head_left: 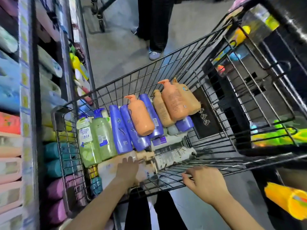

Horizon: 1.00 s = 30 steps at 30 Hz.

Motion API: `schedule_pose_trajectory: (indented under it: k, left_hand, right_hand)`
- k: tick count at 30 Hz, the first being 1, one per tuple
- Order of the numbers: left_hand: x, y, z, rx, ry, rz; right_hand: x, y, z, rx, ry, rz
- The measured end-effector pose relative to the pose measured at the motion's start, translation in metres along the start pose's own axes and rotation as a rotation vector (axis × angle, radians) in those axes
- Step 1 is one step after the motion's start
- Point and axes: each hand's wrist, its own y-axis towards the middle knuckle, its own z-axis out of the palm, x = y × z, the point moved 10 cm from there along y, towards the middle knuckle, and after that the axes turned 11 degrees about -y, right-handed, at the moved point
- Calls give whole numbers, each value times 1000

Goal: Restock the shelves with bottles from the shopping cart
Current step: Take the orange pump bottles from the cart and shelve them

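Note:
A black wire shopping cart (166, 67) fills the middle, loaded with lying bottles: green ones (98, 138) at the left, several blue ones (119, 130), orange pump bottles (141, 117) and tan ones (179, 100) on top. My left hand (127, 168) reaches down into the cart's near end and grips a cream pump bottle (108, 170). My right hand (205, 181) grips the cart's near wire rim, fingers curled over it. A white bottle (172, 156) lies beside the cream one.
Shelves (28, 113) packed with coloured bottles run down the left, close against the cart. Another person's legs and shoes (153, 30) stand past the cart's far end. A second dark rack (265, 80) with bright items stands at the right. A yellow bottle (287, 200) sits low right.

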Motion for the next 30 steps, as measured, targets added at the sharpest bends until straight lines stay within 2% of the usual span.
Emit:
schedule_pose_trajectory:
  k: [7,12,15,17,22,26,30]
  left_hand:
    - [8,-1,8,9,-115,68]
    - [0,1,0,-84,-36,136]
    - [-24,10,-5,-147,20,259]
    - [-38,17,1,-117,99,329]
    - [-43,32,13,59,201,323]
    - [-26,20,-4,113,-142,348]
    - [8,-18,-32,2,-548,351]
  right_hand:
    - [-1,0,1,-8,-38,14]
    - [-1,0,-1,-16,-39,19]
    - [0,0,-1,-23,-38,16]
    - [0,1,0,-34,-40,12]
    - [-1,1,1,-7,-63,10]
    - [-2,0,0,26,-45,10]
    - [-1,2,0,111,18,49]
